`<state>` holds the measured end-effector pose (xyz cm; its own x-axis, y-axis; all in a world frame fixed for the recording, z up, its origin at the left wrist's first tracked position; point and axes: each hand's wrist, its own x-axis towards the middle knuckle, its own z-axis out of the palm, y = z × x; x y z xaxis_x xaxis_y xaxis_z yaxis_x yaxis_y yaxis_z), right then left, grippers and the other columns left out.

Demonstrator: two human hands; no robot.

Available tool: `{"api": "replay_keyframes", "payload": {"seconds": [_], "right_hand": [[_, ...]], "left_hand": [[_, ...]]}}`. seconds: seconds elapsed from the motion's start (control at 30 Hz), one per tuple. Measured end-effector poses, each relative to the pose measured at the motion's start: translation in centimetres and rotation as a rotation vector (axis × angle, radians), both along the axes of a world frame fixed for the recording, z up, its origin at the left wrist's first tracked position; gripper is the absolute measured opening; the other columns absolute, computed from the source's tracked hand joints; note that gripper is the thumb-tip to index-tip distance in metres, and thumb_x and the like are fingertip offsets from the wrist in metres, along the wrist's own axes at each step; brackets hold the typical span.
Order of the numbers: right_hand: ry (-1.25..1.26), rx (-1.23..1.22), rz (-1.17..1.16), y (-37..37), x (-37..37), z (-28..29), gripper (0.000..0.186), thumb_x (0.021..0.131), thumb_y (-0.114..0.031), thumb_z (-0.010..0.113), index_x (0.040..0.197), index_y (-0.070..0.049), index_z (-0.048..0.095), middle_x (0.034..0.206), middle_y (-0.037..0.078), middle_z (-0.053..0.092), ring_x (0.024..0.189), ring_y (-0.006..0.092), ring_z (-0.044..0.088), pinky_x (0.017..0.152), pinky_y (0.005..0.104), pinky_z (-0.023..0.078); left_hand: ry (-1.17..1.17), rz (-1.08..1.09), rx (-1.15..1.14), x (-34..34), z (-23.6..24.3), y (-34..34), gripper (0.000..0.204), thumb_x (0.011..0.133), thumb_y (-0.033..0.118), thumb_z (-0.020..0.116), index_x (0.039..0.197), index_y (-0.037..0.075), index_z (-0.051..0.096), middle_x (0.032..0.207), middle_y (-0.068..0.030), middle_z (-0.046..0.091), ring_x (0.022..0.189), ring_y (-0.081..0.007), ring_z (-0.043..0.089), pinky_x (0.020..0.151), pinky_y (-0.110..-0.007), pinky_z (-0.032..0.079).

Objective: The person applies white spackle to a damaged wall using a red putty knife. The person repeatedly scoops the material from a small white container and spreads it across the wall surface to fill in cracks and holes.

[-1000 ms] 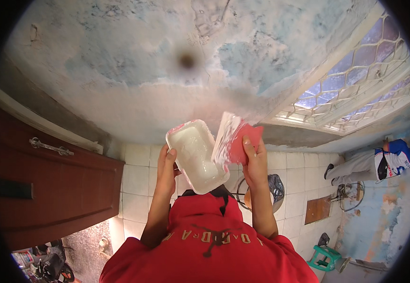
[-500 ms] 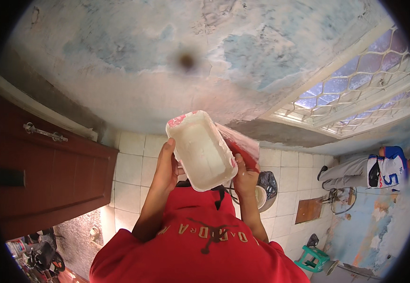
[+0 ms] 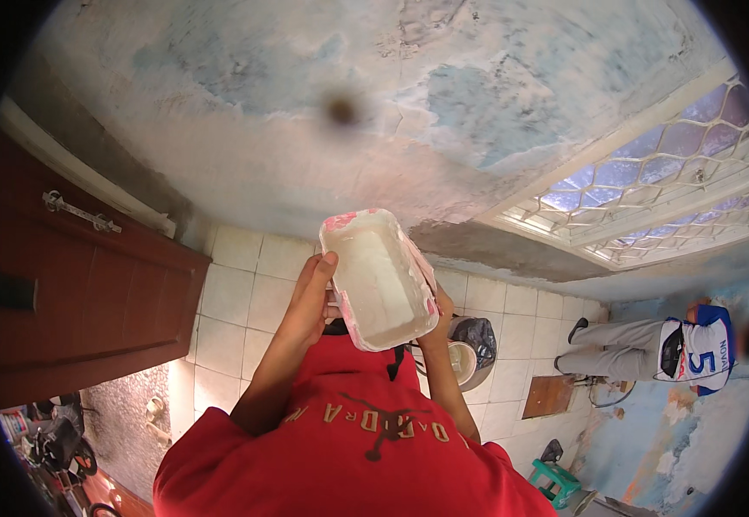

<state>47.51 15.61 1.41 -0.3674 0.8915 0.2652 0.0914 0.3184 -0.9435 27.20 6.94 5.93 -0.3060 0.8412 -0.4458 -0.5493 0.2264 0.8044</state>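
A shallow rectangular tub (image 3: pixel 376 280) with rounded corners is tilted in front of me. Its inside is smeared whitish, and its rim shows pink-red patches. My left hand (image 3: pixel 310 297) grips the tub's left side, thumb over the rim and fingers behind. On the other side, my right hand (image 3: pixel 445 306) is mostly hidden behind the tub's right edge. A flat pinkish-white blade-like tool (image 3: pixel 421 260) shows edge-on along that rim, by my right hand; its red part is out of sight now.
A patchy blue-and-white wall (image 3: pixel 305 155) stands ahead, with a grilled window (image 3: pixel 641 172) at right. A brown door (image 3: pixel 90 284) is at left. Below right are a bucket (image 3: pixel 463 362) and a black plastic bag (image 3: pixel 476 336). Another person (image 3: pixel 658 349) stands far right, near a green stool (image 3: pixel 553 482).
The flat tool has swung from sticking out at the right to lying edge-on against the tub's rim. The tub has shifted slightly right in view, and my right hand is more hidden.
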Motion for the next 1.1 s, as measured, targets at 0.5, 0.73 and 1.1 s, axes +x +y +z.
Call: {"api": "replay_keyframes", "payload": {"seconds": [0.5, 0.73, 1.1], "right_hand": [[-0.422, -0.13, -0.177, 4.6, 4.5, 0.3, 0.03, 0.098, -0.015, 0.069, 0.124, 0.001, 0.064, 0.11, 0.019, 0.074, 0.1, 0.0238, 0.071, 0.088, 0.0338, 0.054], [-0.14, -0.083, -0.146, 4.8, 6.1, 8.3, 0.031, 0.097, -0.016, 0.074, 0.12, 0.002, 0.065, 0.107, 0.008, 0.071, 0.095, 0.0134, 0.065, 0.083, 0.0283, 0.053], [-0.518, 0.126, 0.005, 3.6, 4.5, 13.4, 0.038, 0.093, -0.016, 0.074, 0.127, -0.001, 0.064, 0.097, 0.021, 0.073, 0.079, 0.0312, 0.072, 0.073, 0.0367, 0.055]], "left_hand": [[0.143, -0.164, 0.114, -0.8, 0.6, 0.1, 0.071, 0.101, 0.052, 0.055, 0.143, -0.005, 0.047, 0.118, -0.0144, 0.063, 0.095, -0.0185, 0.065, 0.075, -0.031, 0.056], [0.482, -0.163, 0.108, -3.0, 1.6, 1.6, 0.061, 0.099, 0.036, 0.064, 0.141, -0.007, 0.053, 0.112, -0.0133, 0.071, 0.105, -0.0173, 0.064, 0.095, -0.033, 0.049], [0.89, -0.362, -0.017, -3.2, 4.9, 3.5, 0.058, 0.09, 0.038, 0.07, 0.134, 0.001, 0.064, 0.113, -0.0163, 0.073, 0.101, -0.0253, 0.068, 0.092, -0.039, 0.051]]}}
